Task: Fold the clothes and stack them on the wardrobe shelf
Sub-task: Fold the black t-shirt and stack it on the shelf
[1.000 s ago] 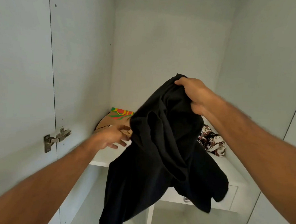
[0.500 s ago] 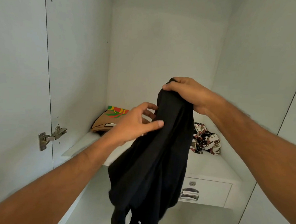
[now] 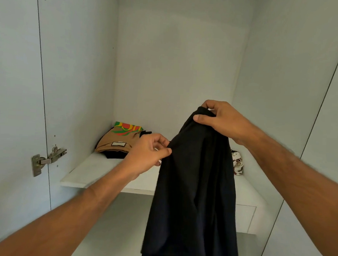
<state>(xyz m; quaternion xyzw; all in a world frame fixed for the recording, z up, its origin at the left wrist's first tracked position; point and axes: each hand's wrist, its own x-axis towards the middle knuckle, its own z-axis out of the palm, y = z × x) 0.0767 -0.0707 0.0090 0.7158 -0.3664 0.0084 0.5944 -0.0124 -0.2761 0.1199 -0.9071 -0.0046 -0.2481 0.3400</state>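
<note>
Hanging lengthwise from the person's right hand [image 3: 222,121], the black garment [image 3: 194,188] runs straight down in front of the wardrobe shelf [image 3: 94,174], its long axis vertical and its lower end passing out of the bottom of the view. The right hand sits at the top of the cloth, fingers and thumb curled over a bunched upper edge and clamped on it; the arm reaches forward and up from the right side. The left hand [image 3: 148,154] is lower and to the left, thumb and fingertips closed together on the garment's left edge, pinching it just below the right hand's hold; this arm extends forward from the lower left. Both hands are therefore on the cloth, the left at its side edge, the right at its top. In my judgement the garment is not yet folded, and the next move depends on drawing that left edge outward to open the cloth. A folded tan garment [image 3: 118,140] lies at the shelf's left rear corner, and a patterned cloth [image 3: 237,161] lies behind the black garment on the right.
</note>
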